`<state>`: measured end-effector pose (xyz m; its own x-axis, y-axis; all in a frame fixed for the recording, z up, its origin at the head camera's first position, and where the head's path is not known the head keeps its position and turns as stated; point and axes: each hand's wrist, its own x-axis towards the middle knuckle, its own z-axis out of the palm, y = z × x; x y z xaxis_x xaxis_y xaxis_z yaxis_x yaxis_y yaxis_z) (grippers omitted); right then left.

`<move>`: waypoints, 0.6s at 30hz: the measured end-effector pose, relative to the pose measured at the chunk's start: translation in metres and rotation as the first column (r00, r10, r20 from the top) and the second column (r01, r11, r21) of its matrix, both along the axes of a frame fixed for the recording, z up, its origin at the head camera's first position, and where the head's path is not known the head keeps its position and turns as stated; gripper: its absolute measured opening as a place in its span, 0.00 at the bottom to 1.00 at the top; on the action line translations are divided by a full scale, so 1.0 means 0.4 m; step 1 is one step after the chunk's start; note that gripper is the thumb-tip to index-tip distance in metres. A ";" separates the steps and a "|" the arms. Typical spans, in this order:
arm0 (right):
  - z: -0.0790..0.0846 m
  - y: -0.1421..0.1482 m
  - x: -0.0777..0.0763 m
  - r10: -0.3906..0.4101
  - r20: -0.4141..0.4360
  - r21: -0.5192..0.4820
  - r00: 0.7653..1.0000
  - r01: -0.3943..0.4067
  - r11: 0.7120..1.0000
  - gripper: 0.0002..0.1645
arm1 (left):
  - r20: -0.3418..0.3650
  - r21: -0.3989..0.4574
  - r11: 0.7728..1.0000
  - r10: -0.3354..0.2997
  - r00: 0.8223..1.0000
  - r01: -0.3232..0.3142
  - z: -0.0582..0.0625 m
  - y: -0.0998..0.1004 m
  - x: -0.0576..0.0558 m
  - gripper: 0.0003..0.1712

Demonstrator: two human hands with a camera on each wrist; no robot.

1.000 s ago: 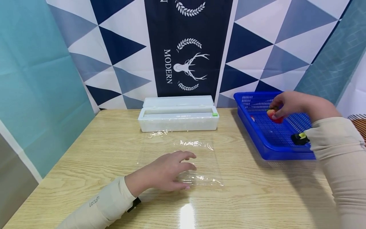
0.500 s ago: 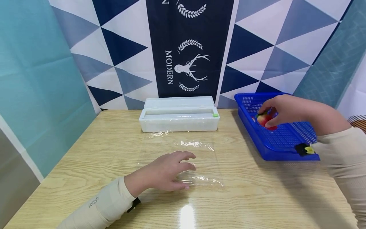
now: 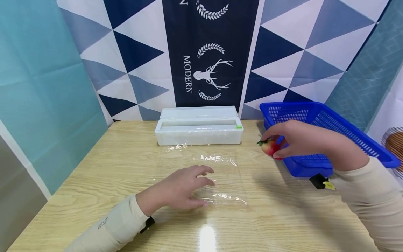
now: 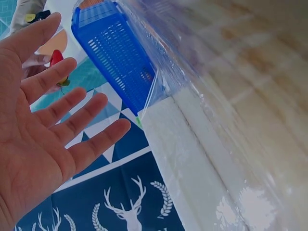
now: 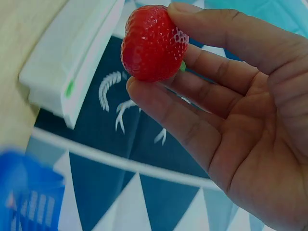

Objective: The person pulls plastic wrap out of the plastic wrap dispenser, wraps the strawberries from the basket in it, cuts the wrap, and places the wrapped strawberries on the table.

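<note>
1. Leftmost, we see the left hand, its fingers loose and spread, gripping nothing. It lies over the left part of the film, perhaps as a ready weight against shifting; we cannot tell whether it touches.

2. The film spreads in the middle of the table, running from the box toward the near edge. Lying nearly flat, it probably avoids clinging to itself, though glints make its borders hard to trace.

3. The white box stands along the table's back edge, lid raised, its long side facing us; we judge that this lets the film come straight forward. Behind it hangs the patterned backdrop.

4. The strawberry is in the air just beside the basket's left wall, toward the table's back right corner. The right hand pinches it between thumb and fingertips, likely because light contact spares soft fruit.

5. The blue basket fills that back right corner. Its raised wall stands close to the right hand, and the forearm hides part of its near side.

6. Past the basket's right end, we glimpse a brown striped object, cut off by the view.
</note>
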<state>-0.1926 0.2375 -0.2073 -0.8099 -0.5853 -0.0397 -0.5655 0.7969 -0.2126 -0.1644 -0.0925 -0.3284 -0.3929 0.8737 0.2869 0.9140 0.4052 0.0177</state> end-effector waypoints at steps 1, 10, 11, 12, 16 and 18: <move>-0.007 -0.011 0.002 0.011 0.018 -0.012 1.000 -0.010 1.000 0.25 | -0.001 0.001 1.000 -0.001 1.000 0.001 0.000 -0.001 -0.001 0.28; -0.061 -0.112 0.001 0.180 0.064 -0.042 0.982 -0.177 0.983 0.26 | -0.011 -0.006 1.000 0.025 1.000 -0.025 0.007 -0.018 -0.011 0.28; -0.069 -0.122 -0.001 0.211 0.069 -0.050 0.975 -0.208 0.977 0.26 | -0.013 -0.004 1.000 0.026 1.000 -0.026 0.007 -0.019 -0.013 0.28; -0.077 -0.132 -0.004 0.242 0.076 -0.058 0.967 -0.238 0.969 0.25 | -0.013 0.000 1.000 0.028 1.000 -0.028 0.008 -0.021 -0.015 0.28; -0.117 -0.176 -0.018 0.356 0.093 -0.068 0.930 -0.351 0.934 0.24 | -0.006 0.007 0.999 0.054 0.999 -0.054 0.014 -0.031 -0.023 0.28; -0.137 -0.197 -0.026 0.386 0.097 -0.056 0.918 -0.382 0.923 0.23 | 0.007 0.009 0.997 0.076 0.997 -0.076 0.019 -0.038 -0.026 0.29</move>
